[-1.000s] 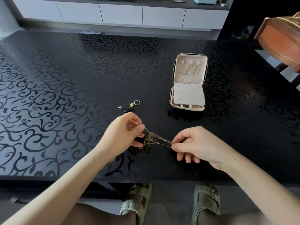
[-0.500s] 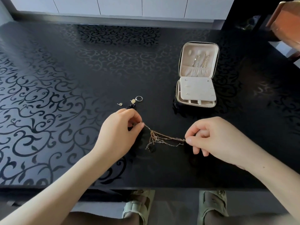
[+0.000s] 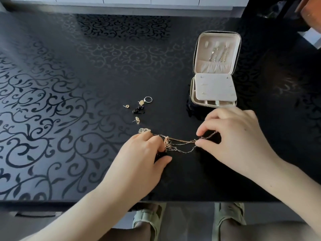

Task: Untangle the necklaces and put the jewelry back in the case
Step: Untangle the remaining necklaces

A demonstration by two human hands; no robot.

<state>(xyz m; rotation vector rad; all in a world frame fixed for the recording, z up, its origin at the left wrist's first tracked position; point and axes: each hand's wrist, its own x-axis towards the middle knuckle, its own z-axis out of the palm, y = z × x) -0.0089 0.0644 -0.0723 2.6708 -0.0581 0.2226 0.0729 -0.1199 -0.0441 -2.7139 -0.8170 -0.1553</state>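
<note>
A knot of thin gold necklaces (image 3: 177, 143) lies stretched on the black table between my hands. My left hand (image 3: 144, 153) holds the bunched left end down, fingers curled over it. My right hand (image 3: 231, 136) pinches the chains' right end between thumb and forefinger. A clear stone pendant (image 3: 144, 130) shows just past my left fingers. The cream jewelry case (image 3: 215, 87) stands open behind my right hand, with several pieces hanging in its lid. Loose on the table lie a silver ring (image 3: 148, 99), gold earrings (image 3: 137, 119) and a black beaded piece (image 3: 138, 109).
The black table (image 3: 69, 84) has a swirl pattern and its near edge runs just below my forearms. A wooden chair (image 3: 311, 11) stands at the far right corner. White cabinets line the back. My sandalled feet show under the table.
Both hands have lowered the necklaces onto the table. The chains are spread wider between them. My left hand has gone from pinching a raised end to covering the knot.
</note>
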